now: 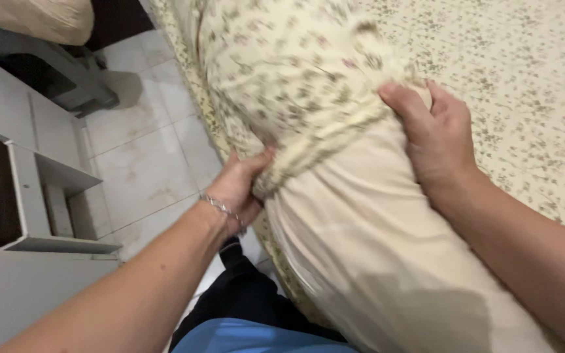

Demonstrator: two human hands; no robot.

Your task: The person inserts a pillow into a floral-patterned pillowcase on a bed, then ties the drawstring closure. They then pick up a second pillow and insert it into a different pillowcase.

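Gripping the floral pillowcase (pixel 295 72) hem with your left hand (pixel 240 186) and right hand (pixel 436 140), you held the cream pillow (pixel 374 255) lengthwise, its covered end pointing away over the bed (pixel 524 85).

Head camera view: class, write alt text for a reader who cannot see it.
Two hands, left hand and right hand, grip the bunched edge of a floral pillowcase around a cream pillow, over a floral bedsheet beside a tiled floor.

White shelf unit (pixel 27 189), tiled floor (pixel 145 163)
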